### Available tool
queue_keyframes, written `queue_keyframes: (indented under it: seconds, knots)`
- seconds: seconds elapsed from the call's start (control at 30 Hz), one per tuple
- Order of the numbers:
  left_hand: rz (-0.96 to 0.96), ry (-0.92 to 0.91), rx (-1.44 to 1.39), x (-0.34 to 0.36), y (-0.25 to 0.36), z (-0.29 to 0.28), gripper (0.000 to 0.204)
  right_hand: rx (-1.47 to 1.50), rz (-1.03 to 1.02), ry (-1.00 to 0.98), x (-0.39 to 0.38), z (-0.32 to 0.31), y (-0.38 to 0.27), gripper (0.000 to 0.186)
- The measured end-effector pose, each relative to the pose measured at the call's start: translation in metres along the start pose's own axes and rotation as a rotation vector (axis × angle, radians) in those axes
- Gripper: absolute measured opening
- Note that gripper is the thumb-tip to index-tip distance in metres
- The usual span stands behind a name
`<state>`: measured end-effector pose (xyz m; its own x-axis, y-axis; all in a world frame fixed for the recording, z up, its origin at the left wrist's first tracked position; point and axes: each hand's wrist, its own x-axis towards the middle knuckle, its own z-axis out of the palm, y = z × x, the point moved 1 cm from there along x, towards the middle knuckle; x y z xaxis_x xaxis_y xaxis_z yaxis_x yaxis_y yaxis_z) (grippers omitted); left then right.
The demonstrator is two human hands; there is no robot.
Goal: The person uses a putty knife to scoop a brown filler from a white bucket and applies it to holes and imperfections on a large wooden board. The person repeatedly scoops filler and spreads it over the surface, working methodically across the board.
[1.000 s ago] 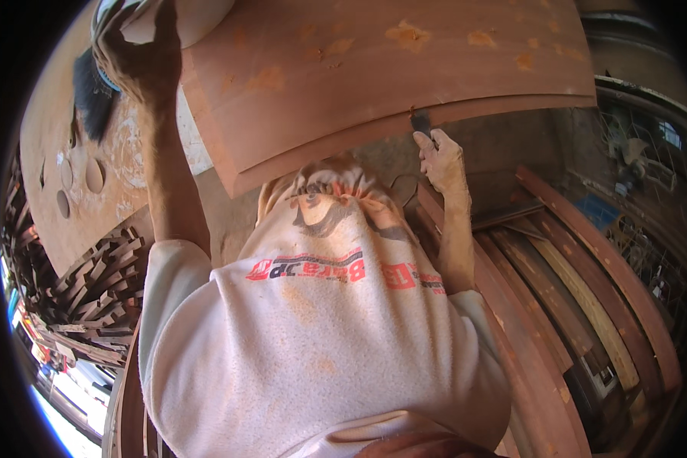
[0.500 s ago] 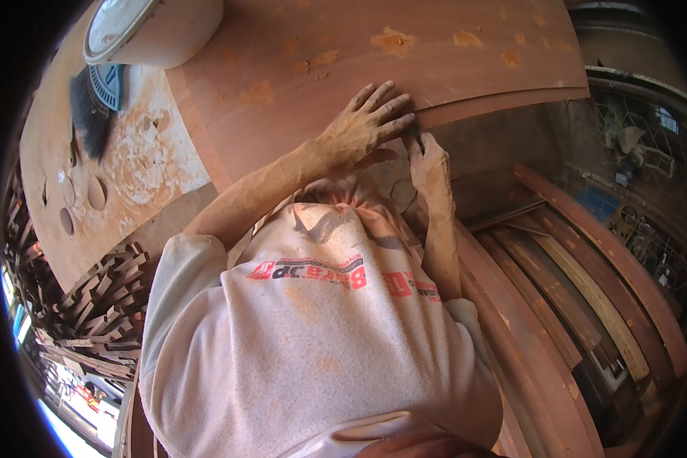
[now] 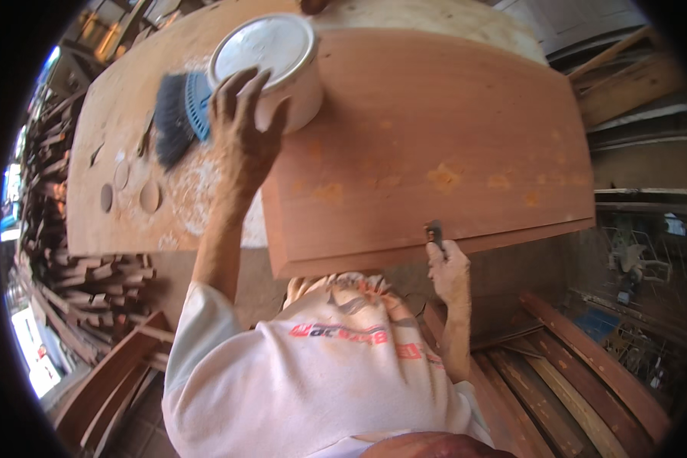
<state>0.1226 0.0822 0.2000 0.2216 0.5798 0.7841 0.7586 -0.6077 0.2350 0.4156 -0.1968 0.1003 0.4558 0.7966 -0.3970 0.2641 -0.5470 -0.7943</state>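
Observation:
My left hand (image 3: 240,126) is raised at the near side of a white lidded bucket (image 3: 301,103), fingers spread, overlapping its rim in the view. Whether the fingertips touch the bucket cannot be told. Beside that hand lies a brush with dark bristles (image 3: 174,122) and a blue head, partly hidden behind it. My right hand (image 3: 452,271) is closed around a small dark tool (image 3: 433,231) at the near edge of a reddish-brown wooden panel (image 3: 404,99). The tool's exact kind does not show. Lighter orange filler patches (image 3: 445,177) mark the panel.
The panel and bucket rest on a dusty worktable (image 3: 107,221), where several thin oval pieces (image 3: 150,196) lie. Stacked wood offcuts (image 3: 103,278) stand at the left. Long boards (image 3: 580,366) lean at lower right, and wire racks (image 3: 641,259) stand beyond.
My left hand has left the panel's edge beside my right hand and reached up and left to the bucket. The view has shifted, showing more of the table. My right hand keeps the tool.

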Motion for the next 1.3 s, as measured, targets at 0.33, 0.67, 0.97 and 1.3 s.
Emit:
queue_keyframes:
  seconds: [0.33, 0.67, 0.97, 1.3]
  knots:
    - [-0.150, -0.164, -0.198, 0.012, -0.040, -0.002, 0.017, -0.164, -0.496, -0.193, 0.103, 0.038, -0.163, 0.028]
    - [-0.593, 0.259, -0.826, 0.036, -0.093, -0.024, 0.011, -0.296, -1.048, 0.072, 0.127, 0.116, -0.302, 0.035]
    - [-0.566, 0.181, -0.539, 0.017, -0.088, -0.021, 0.020, -0.696, -0.891, -0.242, 0.080, 0.093, -0.225, 0.049]
    - [-0.181, -0.096, -0.117, 0.006, -0.065, 0.016, 0.019, -0.551, -0.488, 0.086, 0.157, -0.100, -0.057, 0.046]
